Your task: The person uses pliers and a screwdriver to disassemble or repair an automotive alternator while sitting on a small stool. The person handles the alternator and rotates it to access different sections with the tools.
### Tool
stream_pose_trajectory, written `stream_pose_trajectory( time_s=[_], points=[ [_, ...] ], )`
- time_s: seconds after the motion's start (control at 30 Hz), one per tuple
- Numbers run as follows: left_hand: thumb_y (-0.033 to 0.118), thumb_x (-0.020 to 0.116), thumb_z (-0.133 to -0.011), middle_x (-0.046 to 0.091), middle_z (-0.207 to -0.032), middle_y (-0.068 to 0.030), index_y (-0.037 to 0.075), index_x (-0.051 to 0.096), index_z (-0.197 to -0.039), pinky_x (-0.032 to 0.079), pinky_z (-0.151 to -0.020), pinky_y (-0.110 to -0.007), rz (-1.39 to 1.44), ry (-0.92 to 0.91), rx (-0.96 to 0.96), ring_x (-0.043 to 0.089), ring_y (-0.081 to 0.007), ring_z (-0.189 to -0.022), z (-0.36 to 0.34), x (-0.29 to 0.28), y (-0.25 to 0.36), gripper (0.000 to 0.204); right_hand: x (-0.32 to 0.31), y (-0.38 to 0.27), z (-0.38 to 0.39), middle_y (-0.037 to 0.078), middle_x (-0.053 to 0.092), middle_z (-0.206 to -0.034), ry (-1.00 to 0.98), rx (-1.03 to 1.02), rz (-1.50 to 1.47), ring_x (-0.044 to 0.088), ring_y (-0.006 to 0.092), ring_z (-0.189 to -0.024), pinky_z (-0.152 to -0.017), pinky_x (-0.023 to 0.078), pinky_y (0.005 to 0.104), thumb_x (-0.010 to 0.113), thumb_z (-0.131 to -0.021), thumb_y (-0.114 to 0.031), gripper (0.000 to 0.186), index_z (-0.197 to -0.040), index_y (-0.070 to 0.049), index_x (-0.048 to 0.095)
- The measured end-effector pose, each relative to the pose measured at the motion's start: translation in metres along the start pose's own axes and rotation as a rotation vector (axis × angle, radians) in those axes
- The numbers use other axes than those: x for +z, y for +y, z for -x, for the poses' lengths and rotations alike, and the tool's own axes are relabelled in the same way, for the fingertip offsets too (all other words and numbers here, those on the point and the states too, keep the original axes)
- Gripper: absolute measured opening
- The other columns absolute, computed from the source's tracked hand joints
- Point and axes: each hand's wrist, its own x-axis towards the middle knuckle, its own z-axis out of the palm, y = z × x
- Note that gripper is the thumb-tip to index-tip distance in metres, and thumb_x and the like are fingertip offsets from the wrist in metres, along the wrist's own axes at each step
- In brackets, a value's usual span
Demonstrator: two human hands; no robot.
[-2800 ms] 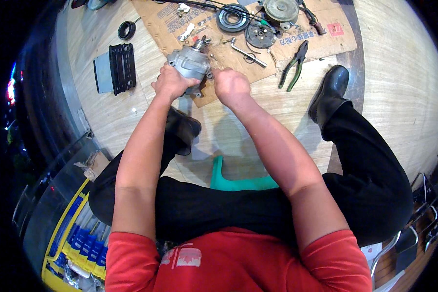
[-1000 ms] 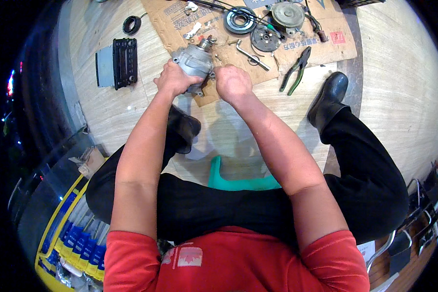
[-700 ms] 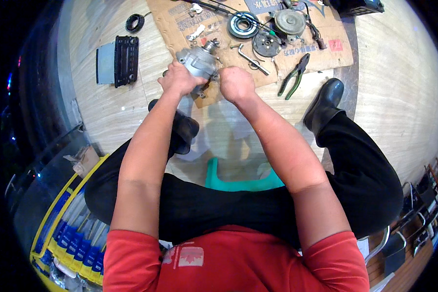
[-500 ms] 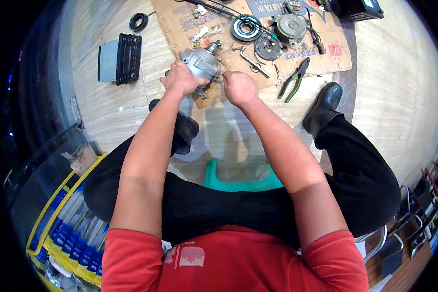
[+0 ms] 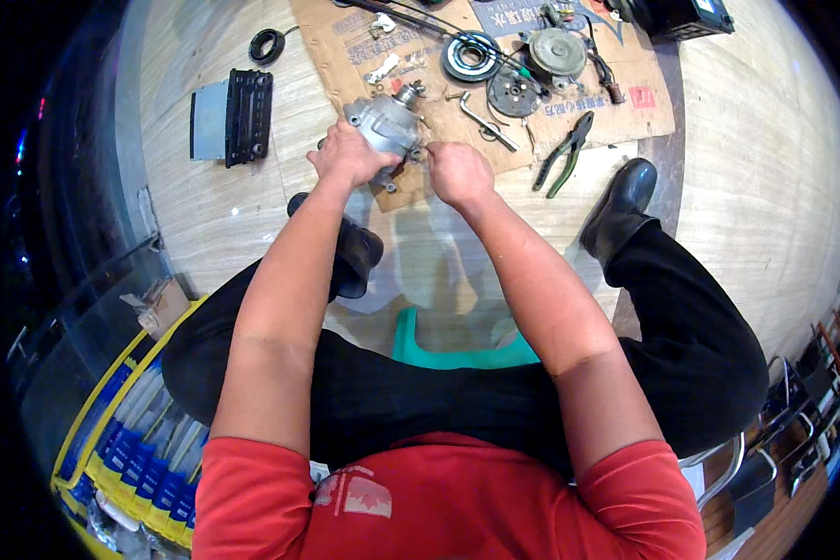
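A silver car air-conditioning compressor point(image 5: 385, 123) with a protruding shaft at its far end stands on cardboard. My left hand point(image 5: 345, 157) is wrapped round its near left side, thumb across the casing. My right hand point(image 5: 460, 174) is closed in a fist at the compressor's right side, fingertips close to its edge. Whatever those fingers pinch is hidden by the hand. To the right lie a bent metal hex key point(image 5: 488, 122), a round dark clutch plate point(image 5: 514, 91) and a pulley point(image 5: 470, 56). Green-handled pliers point(image 5: 564, 155) rest farther right.
The cardboard sheet point(image 5: 646, 67) also carries a round coil-like part point(image 5: 557, 52) with wiring. A car radio unit point(image 5: 231, 117) and a black ring point(image 5: 266, 45) lie on the floor at left. A black battery point(image 5: 686, 19) stands far right; a green stool point(image 5: 467, 357) is beneath me.
Both hands stay at the compressor in nearly the same place. The right fist has turned slightly at the compressor's side.
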Motion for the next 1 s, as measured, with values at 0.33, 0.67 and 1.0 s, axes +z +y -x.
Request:
stream_pose_trajectory(
  time_s=[0.33,0.67,1.0],
  points=[
    [0.053,0.089,-0.057,0.055,-0.138,-0.0145,0.004,0.045,-0.138,0.037,-0.106,-0.053,0.001,-0.039,-0.025,0.054,-0.0288,-0.128,0.007,-0.007,0.009,0.105,-0.016,-0.008,-0.01,0.021,0.072,-0.095,0.011,-0.035,-0.003,0.07,0.0366,-0.093,-0.082,0.056,0.0469,0.056,-0.081,-0.011,0.022,-0.09,-0.004,0.074],
    [0.054,0.088,-0.057,0.057,-0.135,-0.017,0.001,0.045,-0.137,0.042,-0.103,-0.053,-0.007,0.005,0.013,0.057,-0.0318,-0.125,0.01,-0.008,0.01,0.105,-0.008,-0.005,-0.003,0.021,0.072,-0.095,0.067,0.054,-0.102,0.07,0.0374,-0.092,-0.08,0.056,0.0479,0.057,-0.081,-0.012,0.02,-0.09,-0.006,0.074],
    [0.054,0.088,-0.057,0.058,-0.134,-0.0179,-0.001,0.045,-0.136,0.042,-0.103,-0.053,-0.026,-0.017,0.006,0.058,-0.032,-0.124,0.009,-0.012,0.013,0.106,-0.001,-0.008,-0.004,0.021,0.072,-0.093,0.047,0.069,-0.055,0.07,0.039,-0.092,-0.082,0.056,0.0488,0.058,-0.08,-0.012,0.021,-0.094,-0.005,0.072]
  ],
)
